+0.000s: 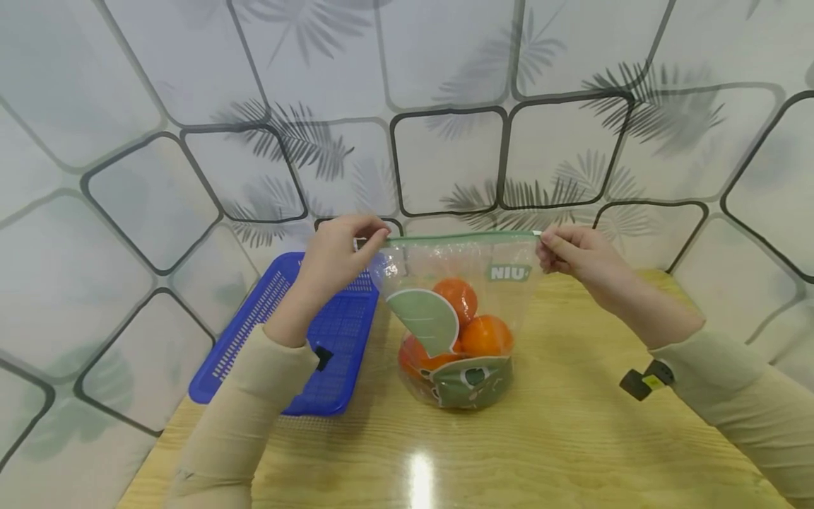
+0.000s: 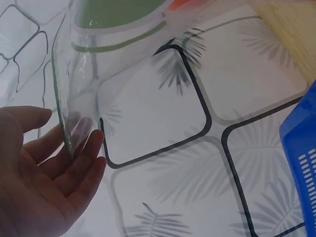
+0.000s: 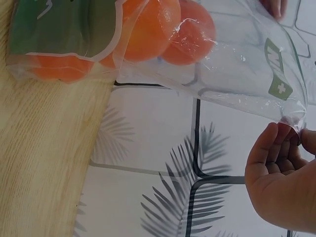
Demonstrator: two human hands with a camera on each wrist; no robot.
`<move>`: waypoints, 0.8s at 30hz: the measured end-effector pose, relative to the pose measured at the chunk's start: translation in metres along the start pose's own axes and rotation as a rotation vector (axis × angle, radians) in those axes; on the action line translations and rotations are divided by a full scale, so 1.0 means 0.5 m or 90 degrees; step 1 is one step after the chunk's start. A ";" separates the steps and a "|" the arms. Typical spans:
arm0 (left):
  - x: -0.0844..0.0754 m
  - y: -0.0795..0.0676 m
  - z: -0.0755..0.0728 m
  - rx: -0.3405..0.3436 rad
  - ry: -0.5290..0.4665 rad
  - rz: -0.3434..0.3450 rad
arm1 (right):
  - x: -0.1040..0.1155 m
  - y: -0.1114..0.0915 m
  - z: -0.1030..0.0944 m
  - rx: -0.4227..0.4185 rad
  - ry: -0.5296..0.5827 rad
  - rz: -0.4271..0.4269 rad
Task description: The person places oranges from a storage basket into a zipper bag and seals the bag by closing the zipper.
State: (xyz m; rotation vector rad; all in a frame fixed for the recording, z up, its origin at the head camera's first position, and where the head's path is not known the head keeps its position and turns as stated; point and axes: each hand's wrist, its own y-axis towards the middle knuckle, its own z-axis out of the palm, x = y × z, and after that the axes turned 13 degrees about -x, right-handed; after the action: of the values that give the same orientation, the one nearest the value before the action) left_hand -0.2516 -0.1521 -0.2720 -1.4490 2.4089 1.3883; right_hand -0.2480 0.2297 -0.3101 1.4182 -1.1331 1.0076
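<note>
A clear zip bag (image 1: 407,272) with a green top strip, a green cartoon print and "NIU" lettering stands upright on the table. Inside it are several round orange fruits (image 1: 486,336), partly hidden by the print. At the bag's top left corner is my left hand (image 1: 340,247), its fingers curled about the edge; the left wrist view shows its thumb (image 2: 37,115) beside the strip. My right hand (image 1: 581,258) pinches the top right corner, where a small white piece shows. Between the hands the top edge is stretched nearly straight.
A blue plastic basket (image 1: 346,325) with slotted sides sits left of the bag, partly behind my left forearm. The wooden table (image 1: 547,438) meets a patterned wall covering (image 1: 448,162) just behind the bag.
</note>
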 end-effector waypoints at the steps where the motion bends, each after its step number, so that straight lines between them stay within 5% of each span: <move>1: -0.009 0.002 0.004 -0.002 0.019 0.019 | -0.001 -0.001 0.000 -0.001 0.001 0.000; 11: -0.082 0.033 0.061 -0.062 0.153 0.267 | -0.006 -0.004 -0.003 0.001 0.011 -0.009; 24: -0.180 0.064 0.139 -0.037 0.281 0.367 | -0.007 -0.007 -0.003 0.007 0.014 0.000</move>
State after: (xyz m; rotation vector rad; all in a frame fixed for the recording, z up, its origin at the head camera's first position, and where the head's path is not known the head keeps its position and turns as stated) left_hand -0.2509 -0.0352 -0.2551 -1.2236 3.2916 1.3254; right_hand -0.2451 0.2319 -0.3139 1.4126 -1.1134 1.0277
